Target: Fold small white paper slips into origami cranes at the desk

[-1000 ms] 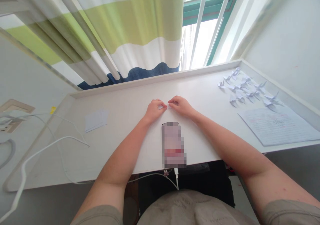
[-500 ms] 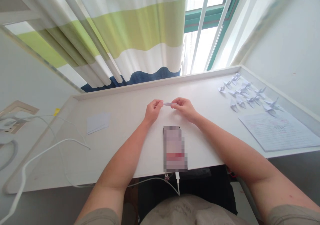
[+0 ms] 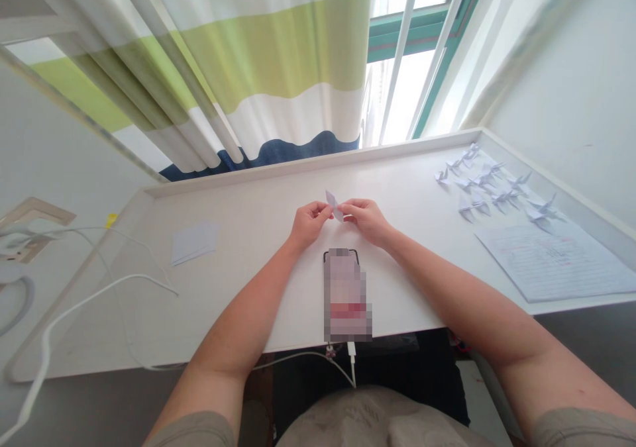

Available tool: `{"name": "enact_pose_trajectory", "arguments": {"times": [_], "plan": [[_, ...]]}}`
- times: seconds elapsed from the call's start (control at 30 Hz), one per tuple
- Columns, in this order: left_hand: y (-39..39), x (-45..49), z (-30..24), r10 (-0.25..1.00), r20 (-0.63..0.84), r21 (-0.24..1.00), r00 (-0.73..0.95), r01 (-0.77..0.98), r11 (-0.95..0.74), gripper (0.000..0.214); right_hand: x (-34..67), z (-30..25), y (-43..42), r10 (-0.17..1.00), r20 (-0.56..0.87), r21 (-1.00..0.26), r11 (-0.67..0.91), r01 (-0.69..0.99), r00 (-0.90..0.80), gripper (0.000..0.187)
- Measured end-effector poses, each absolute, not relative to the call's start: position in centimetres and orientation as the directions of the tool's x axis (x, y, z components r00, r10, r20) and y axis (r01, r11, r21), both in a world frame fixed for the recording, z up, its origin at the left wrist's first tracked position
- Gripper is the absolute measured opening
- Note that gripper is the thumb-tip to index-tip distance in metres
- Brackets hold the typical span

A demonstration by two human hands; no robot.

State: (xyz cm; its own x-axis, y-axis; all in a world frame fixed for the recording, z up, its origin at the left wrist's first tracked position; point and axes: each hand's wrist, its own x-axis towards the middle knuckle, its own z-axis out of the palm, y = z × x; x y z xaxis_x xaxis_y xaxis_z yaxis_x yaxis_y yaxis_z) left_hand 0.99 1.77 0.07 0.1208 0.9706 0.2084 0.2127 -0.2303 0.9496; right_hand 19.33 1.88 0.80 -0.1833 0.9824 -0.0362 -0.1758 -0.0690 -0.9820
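Observation:
A small folded piece of white paper (image 3: 332, 204) is held up between both hands above the white desk (image 3: 248, 235). My left hand (image 3: 307, 223) pinches its left side with closed fingertips. My right hand (image 3: 365, 220) pinches its right side, fingers curled. The paper stands tilted, one point rising above the fingers. A phone (image 3: 346, 295) lies on the desk just in front of my hands, its cable hanging off the near edge.
Several folded paper cranes (image 3: 489, 185) lie at the desk's far right, beside a lined sheet (image 3: 556, 261). A small stack of white paper squares (image 3: 195, 242) lies to the left. White cables (image 3: 99, 288) trail over the left side. Behind hang a striped curtain and a window.
The paper was pressed flat on the desk, then lifted and held level between both hands; now it is turned so one point sticks upward.

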Motion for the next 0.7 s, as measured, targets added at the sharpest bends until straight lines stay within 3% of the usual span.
{"name": "enact_pose_trajectory", "arguments": {"times": [0.3,0.7], "plan": [[1.53,1.12,0.39,0.971,0.199,0.959,0.129,0.177,-0.221,0.038,19.45,1.04,1.61,0.981,0.077,-0.997,0.073,-0.027,-0.178,0.022],[1.74,1.02,0.36,0.968,0.223,0.971,0.115,0.058,-0.231,0.042,19.44,0.95,1.49,0.978,0.127,-0.992,0.129,0.003,-0.164,0.025]]}}
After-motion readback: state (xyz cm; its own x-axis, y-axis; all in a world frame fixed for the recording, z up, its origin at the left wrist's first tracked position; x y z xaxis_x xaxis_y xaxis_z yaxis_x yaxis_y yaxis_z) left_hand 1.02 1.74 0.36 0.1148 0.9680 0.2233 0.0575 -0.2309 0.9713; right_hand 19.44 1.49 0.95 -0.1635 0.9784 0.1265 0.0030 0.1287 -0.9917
